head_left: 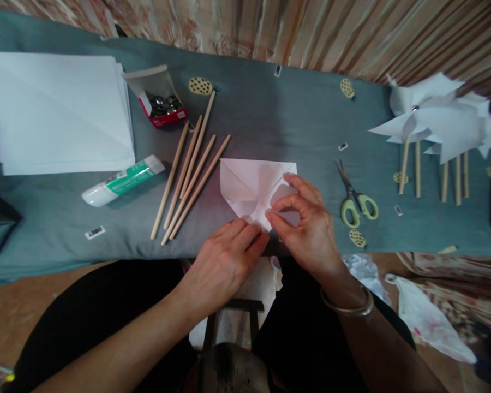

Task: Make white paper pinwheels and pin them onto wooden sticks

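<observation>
Part-curled paper pinwheel [241, 183] lies at near edge of surface [311, 125]. Right hand [311, 229]: fingers pinch curled flap, apparently to retain bend. Left hand [229, 252]: fingers at near corner, likely bracing paper; closure partly hidden, cannot tell.

Sheet [245, 184]: matt paper, smooth, creased
Stack [61, 114], 10 o'clock from sheet: matt paper
Sticks [188, 189], 9 o'clock: smooth bare wood
Tube [125, 181], 9 o'clock: slightly glossy plastic
Pieces [165, 105], 10 o'clock: shiny metal
Scissors [352, 194], 3 o'clock: metal blades, plastic grips
Tablecloth [306, 123]: matt, rumpled cloth
Bangle [352, 312]: polished metal
</observation>
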Action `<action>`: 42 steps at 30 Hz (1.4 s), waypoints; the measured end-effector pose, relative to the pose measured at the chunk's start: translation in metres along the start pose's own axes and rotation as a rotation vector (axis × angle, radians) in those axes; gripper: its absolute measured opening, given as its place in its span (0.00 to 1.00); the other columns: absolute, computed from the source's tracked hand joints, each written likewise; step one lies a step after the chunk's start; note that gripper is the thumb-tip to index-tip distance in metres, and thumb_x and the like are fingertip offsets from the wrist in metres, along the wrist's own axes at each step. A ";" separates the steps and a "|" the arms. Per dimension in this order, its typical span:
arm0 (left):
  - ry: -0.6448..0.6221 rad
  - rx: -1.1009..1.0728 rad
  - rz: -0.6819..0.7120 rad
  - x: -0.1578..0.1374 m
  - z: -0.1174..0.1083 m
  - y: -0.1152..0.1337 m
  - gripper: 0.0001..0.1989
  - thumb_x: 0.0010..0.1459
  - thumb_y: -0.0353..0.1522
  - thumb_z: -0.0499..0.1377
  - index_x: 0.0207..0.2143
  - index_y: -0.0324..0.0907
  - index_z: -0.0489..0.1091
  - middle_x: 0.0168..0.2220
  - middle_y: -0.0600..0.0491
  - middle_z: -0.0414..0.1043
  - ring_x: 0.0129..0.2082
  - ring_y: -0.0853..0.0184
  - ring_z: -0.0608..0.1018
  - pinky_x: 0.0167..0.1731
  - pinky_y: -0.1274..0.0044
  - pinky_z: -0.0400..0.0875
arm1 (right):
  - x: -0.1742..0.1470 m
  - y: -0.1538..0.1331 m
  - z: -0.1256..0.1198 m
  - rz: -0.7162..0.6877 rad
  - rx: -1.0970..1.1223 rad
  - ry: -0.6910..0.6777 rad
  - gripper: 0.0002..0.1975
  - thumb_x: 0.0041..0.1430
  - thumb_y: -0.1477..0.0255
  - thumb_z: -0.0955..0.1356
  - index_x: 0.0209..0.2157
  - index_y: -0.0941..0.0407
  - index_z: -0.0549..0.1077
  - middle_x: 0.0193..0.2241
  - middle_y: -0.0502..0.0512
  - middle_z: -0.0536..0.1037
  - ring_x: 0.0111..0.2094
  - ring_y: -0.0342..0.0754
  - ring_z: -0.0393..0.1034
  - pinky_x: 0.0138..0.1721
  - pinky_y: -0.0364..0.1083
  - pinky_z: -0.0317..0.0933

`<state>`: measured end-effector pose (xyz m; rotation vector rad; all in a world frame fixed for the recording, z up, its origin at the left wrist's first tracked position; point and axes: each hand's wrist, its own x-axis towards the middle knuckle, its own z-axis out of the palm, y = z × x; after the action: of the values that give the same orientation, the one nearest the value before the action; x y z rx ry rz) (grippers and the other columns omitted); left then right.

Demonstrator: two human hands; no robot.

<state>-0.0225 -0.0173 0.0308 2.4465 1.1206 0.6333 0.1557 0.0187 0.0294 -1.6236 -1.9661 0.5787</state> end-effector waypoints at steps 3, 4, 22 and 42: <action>-0.006 0.001 -0.002 0.000 0.000 0.000 0.14 0.68 0.28 0.47 0.45 0.33 0.71 0.39 0.46 0.75 0.37 0.64 0.74 0.37 0.71 0.76 | -0.002 -0.001 0.001 -0.038 -0.016 -0.011 0.04 0.56 0.76 0.68 0.30 0.52 0.73 0.59 0.56 0.69 0.63 0.56 0.60 0.63 0.62 0.55; -0.005 0.000 -0.003 0.000 0.000 0.001 0.14 0.68 0.28 0.47 0.45 0.33 0.71 0.39 0.46 0.75 0.37 0.64 0.73 0.37 0.71 0.76 | -0.003 -0.002 0.001 -0.055 -0.024 -0.018 0.04 0.57 0.76 0.68 0.31 0.52 0.73 0.60 0.56 0.69 0.63 0.56 0.59 0.64 0.61 0.55; -0.033 -0.034 -0.042 0.002 -0.001 0.001 0.15 0.69 0.29 0.46 0.41 0.35 0.72 0.38 0.47 0.74 0.37 0.64 0.73 0.37 0.72 0.76 | -0.010 -0.006 0.005 -0.141 -0.070 -0.018 0.12 0.63 0.76 0.63 0.42 0.51 0.76 0.62 0.54 0.65 0.65 0.57 0.55 0.65 0.63 0.54; -0.028 0.016 -0.027 0.001 0.001 0.000 0.12 0.67 0.28 0.49 0.41 0.36 0.72 0.38 0.47 0.74 0.36 0.64 0.72 0.36 0.72 0.75 | -0.007 -0.013 0.016 -0.119 -0.048 -0.101 0.16 0.66 0.74 0.58 0.49 0.46 0.71 0.64 0.53 0.63 0.70 0.53 0.45 0.66 0.61 0.48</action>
<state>-0.0214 -0.0171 0.0300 2.4414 1.1505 0.5828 0.1366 0.0094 0.0239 -1.5195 -2.1491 0.5811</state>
